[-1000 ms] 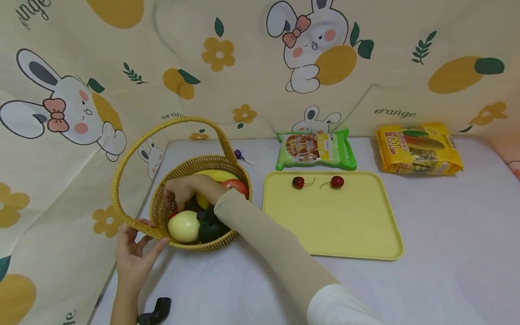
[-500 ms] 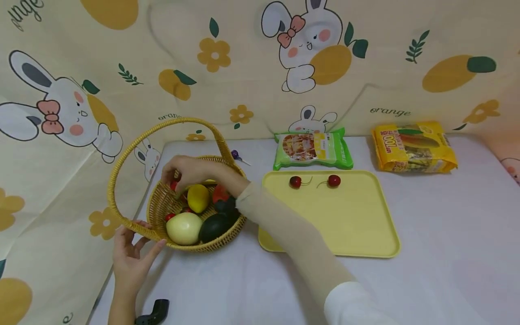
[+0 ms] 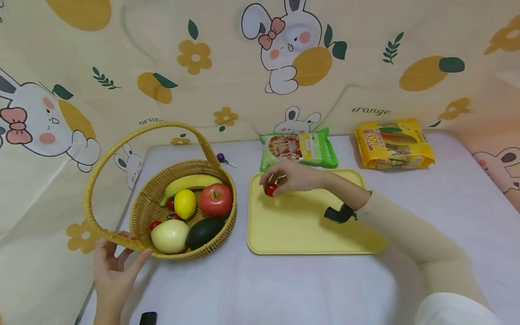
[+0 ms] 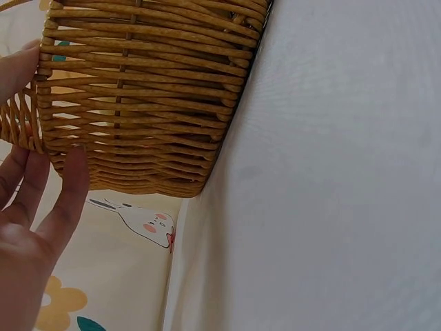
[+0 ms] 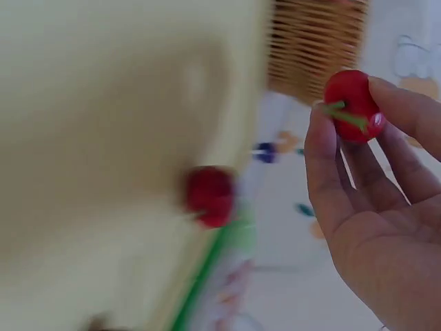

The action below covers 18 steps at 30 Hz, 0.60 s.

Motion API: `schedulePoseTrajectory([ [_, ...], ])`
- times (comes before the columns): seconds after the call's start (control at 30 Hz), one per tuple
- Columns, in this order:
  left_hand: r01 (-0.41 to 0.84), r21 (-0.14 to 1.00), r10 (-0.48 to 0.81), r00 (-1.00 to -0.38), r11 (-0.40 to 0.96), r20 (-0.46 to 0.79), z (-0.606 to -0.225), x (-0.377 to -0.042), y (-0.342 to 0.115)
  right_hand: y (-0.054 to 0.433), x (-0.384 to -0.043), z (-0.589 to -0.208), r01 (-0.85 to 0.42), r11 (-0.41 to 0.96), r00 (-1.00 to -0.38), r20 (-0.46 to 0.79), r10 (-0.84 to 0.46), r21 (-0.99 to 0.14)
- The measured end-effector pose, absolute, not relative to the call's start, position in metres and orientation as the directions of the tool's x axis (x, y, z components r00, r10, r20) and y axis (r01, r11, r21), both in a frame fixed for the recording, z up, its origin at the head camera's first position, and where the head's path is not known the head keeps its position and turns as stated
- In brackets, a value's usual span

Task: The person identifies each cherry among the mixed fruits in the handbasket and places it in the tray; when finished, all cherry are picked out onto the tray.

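My right hand [image 3: 298,175] pinches a red cherry [image 3: 271,189] between thumb and fingertips, above the left back part of the yellow tray [image 3: 292,234]. Its green stem shows in the right wrist view. A second cherry [image 5: 210,196] lies on the tray there, blurred; in the head view the hand covers that spot. My left hand [image 3: 115,264] grips the wicker basket [image 3: 178,169] where its handle joins the near left rim, thumb on one side and fingers on the other. Inside the basket are a banana [image 3: 191,183], lemon [image 3: 185,204], red apple [image 3: 215,200] and several cherries [image 3: 155,224].
A pale round fruit [image 3: 170,236] and a dark green oval fruit [image 3: 206,232] sit at the basket's front. Behind the tray lie a green snack packet [image 3: 300,148] and a yellow packet [image 3: 394,144]. A small purple item [image 3: 220,157] lies behind the basket.
My right hand has lifted a cherry out of the basket and moved right with it, over the tray. The left hand stays on the basket. The head view has shifted a little rightward.
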<state>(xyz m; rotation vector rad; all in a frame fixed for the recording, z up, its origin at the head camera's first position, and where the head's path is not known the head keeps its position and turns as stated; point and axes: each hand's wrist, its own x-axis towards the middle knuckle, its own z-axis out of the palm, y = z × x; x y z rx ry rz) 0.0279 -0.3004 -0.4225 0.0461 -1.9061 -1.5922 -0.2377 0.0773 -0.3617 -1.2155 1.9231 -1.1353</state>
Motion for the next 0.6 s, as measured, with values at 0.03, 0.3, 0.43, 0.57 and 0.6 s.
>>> schedulePoseTrajectory([
  [0.03,0.379,0.891,-0.417,-0.788,0.250,0.453,-0.423,0.028,-0.300,0.085,-0.236,-0.366,-0.402,0.239,-0.407,-0.061,-0.911,-0.884],
  [0.3,0.395,0.887,-0.415,-0.784,0.238,0.461,-0.421,0.030,-0.302,0.106,-0.225,-0.391,-0.445,0.257,-0.352,-0.096,-0.931,-0.858],
  [0.43,0.393,0.889,-0.411,-0.788,0.236,0.458,-0.422,0.031,-0.301,0.107,-0.222,-0.399,-0.501,0.296,-0.373,-0.105,-0.922,-0.813],
  [0.57,0.391,0.888,-0.413,-0.786,0.244,0.460,-0.423,0.030,-0.298,0.108,-0.218,-0.399,-0.541,0.325,-0.400,-0.103,-0.911,-0.776],
  [0.6,0.393,0.887,-0.413,-0.785,0.245,0.462,-0.423,0.030,-0.298,0.109,-0.217,-0.399,-0.548,0.324,-0.402,-0.097,-0.910,-0.771],
])
